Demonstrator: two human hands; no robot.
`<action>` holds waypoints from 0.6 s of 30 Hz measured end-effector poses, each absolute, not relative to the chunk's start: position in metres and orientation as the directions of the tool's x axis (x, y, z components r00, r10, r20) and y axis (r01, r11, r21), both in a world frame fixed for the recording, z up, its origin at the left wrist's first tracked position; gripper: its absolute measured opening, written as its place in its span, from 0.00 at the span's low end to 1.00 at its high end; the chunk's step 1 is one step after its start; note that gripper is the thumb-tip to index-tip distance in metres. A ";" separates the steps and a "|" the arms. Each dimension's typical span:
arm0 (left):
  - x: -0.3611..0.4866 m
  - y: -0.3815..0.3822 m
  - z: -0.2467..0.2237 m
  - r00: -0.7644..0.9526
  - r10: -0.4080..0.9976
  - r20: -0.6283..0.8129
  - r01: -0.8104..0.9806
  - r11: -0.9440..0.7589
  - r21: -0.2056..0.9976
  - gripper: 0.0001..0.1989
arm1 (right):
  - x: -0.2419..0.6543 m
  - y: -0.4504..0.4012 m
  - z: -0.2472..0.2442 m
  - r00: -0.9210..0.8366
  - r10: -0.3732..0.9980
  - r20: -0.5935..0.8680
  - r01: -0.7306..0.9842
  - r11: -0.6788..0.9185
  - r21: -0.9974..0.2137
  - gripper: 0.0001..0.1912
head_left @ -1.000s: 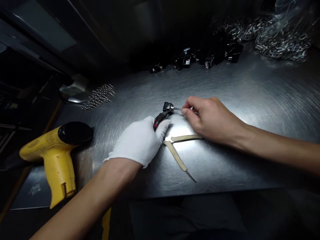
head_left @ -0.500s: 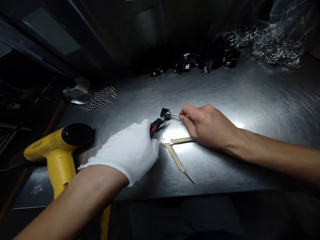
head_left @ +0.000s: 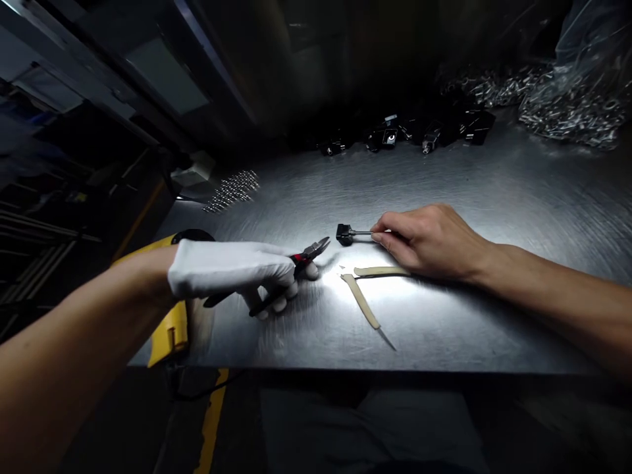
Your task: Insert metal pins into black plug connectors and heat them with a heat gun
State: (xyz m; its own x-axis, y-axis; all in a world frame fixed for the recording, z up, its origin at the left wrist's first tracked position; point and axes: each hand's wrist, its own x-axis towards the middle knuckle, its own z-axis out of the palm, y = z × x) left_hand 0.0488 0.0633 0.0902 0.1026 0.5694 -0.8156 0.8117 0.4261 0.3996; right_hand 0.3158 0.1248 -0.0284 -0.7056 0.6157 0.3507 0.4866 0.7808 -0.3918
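My left hand [head_left: 257,273], in a white glove, holds red-and-black cutting pliers [head_left: 307,255] low over the metal table. Their jaw tips stand a little left of a small black block with a metal fitting [head_left: 344,234], apart from it. From that block a thin metal rod runs to the right, and my bare right hand [head_left: 419,237] pinches the rod's end between thumb and fingertips. Just below lies a second pair of pliers with cream handles [head_left: 363,303], spread open, one handle reaching under my right hand.
A yellow heat gun [head_left: 170,332] lies at the left, partly behind my left arm. Small metal pins [head_left: 232,189] lie in rows at the back left. Several black parts [head_left: 388,137] line the back, beside a clear bag of metal pieces [head_left: 567,115]. The table's front edge is near.
My left hand has turned and drawn the pliers back to the left, off the black block they were touching. The right hand still pinches the rod. The view has shifted.
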 end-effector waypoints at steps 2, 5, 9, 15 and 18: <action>0.040 0.072 0.089 0.160 0.423 -0.892 0.758 0.526 0.386 0.25 | 0.318 0.129 -0.027 -0.726 0.593 0.347 0.470 0.797 -0.380 0.11; 0.027 0.085 0.087 0.205 0.386 -0.899 0.717 0.566 0.406 0.24 | 0.321 0.135 -0.027 -0.755 0.563 0.336 0.435 0.814 -0.386 0.11; 0.023 0.098 0.086 0.242 0.378 -0.893 0.751 0.509 0.419 0.18 | 0.323 0.142 -0.029 -0.780 0.540 0.316 0.398 0.818 -0.415 0.12; 0.030 0.113 0.089 0.220 0.389 -0.894 0.837 0.395 0.378 0.17 | 0.321 0.147 -0.032 -0.789 0.537 0.300 0.383 0.810 -0.444 0.11; 0.030 0.120 0.089 0.245 0.361 -0.900 0.862 0.343 0.372 0.21 | 0.320 0.148 -0.032 -0.793 0.532 0.297 0.367 0.806 -0.464 0.11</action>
State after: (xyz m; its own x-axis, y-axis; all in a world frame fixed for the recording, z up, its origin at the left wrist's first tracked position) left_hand 0.0298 0.1198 0.0894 0.2450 0.3605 -0.9000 0.8625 0.3429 0.3722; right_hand 0.3200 0.1479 -0.0316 -0.7929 0.5321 0.2969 0.3672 0.8061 -0.4641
